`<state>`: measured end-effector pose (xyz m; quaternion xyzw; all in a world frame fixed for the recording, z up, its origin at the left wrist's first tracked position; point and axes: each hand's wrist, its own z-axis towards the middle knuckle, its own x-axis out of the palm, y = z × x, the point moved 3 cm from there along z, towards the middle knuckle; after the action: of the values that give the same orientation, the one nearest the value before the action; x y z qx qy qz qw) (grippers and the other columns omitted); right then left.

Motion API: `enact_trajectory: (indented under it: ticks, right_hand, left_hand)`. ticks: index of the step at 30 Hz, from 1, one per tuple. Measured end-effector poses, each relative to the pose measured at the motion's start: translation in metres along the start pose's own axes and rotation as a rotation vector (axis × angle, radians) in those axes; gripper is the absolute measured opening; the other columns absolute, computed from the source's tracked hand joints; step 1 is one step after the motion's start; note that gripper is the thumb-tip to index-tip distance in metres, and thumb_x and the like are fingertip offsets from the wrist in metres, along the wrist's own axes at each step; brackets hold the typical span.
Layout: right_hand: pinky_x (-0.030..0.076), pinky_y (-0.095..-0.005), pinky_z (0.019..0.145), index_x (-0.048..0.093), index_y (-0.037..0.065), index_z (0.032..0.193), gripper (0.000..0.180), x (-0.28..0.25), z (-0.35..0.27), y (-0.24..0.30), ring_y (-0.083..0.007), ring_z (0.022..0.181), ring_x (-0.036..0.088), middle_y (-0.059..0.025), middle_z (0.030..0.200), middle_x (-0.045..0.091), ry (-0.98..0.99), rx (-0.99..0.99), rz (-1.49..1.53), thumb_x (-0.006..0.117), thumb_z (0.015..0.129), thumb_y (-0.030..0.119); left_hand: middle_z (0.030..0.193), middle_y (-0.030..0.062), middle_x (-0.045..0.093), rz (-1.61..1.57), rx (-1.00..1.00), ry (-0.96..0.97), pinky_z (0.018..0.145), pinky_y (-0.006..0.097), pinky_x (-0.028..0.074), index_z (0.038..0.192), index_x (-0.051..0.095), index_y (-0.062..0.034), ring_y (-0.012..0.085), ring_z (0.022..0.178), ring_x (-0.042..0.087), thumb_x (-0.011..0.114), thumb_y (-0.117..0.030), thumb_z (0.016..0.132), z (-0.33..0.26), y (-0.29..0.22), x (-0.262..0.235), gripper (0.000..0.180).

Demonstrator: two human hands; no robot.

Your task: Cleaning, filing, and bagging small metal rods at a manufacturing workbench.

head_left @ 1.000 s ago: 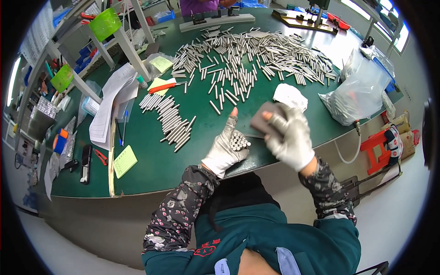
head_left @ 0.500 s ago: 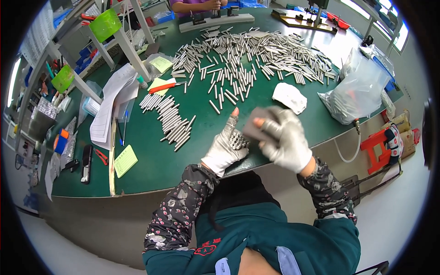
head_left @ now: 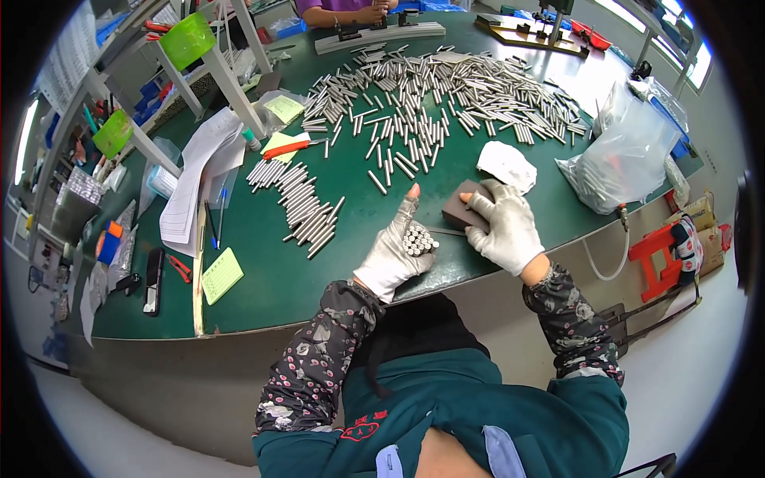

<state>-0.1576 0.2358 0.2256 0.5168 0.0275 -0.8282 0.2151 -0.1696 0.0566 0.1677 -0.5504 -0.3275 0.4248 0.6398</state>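
My left hand (head_left: 390, 259), in a white glove with bare fingertips, is closed round a bundle of short metal rods (head_left: 417, 239), ends facing up and thumb pointing away from me. Gloved in the same way, my right hand (head_left: 508, 229) grips a dark brown block (head_left: 457, 209), perhaps a sanding block, low over the green table to the right of the bundle. Just beyond the right hand lies a crumpled white cloth (head_left: 508, 166). A thin flat strip (head_left: 446, 231) shows between the hands, partly hidden.
A wide heap of loose metal rods (head_left: 446, 88) covers the far middle, with a smaller row of rods (head_left: 303, 209) at left. Papers, pens, an orange knife (head_left: 285, 149) and a yellow notepad (head_left: 221, 276) lie left; a plastic bag (head_left: 613, 167) stands right. Another person's hands (head_left: 373, 13) work opposite.
My right hand has moved the block away from the rod bundle, rightward and down toward the table. The left hand keeps its hold on the rods, nearly in place.
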Motion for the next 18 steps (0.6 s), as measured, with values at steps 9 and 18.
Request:
enact_trajectory:
  ticks: [9,18]
  right_hand:
    - [0.046,-0.0340,0.067,0.056,0.006,0.110,0.044,0.000,0.004,0.032,-0.0288,0.075,0.057,-0.0144,0.083,0.059,0.302,0.014,0.473,0.066,0.070,0.021]
    - [0.046,-0.0391,0.067,0.055,0.008,0.111,0.042,0.028,0.002,0.040,-0.0324,0.079,0.059,-0.0146,0.086,0.062,0.264,-0.066,0.614,0.063,0.073,0.024]
  left_hand:
    - [0.078,-0.0020,0.051,-0.122,0.033,0.042,0.070,0.020,0.043,0.141,0.009,-0.0220,0.0056,0.070,0.050,0.067,0.005,0.064,-0.002,0.008,-0.003,0.100]
    - [0.098,0.0001,0.049,-0.103,0.155,0.101,0.078,0.022,0.042,0.141,0.000,-0.0214,0.0093,0.085,0.050,0.073,0.001,0.066,0.000,0.016,-0.004,0.107]
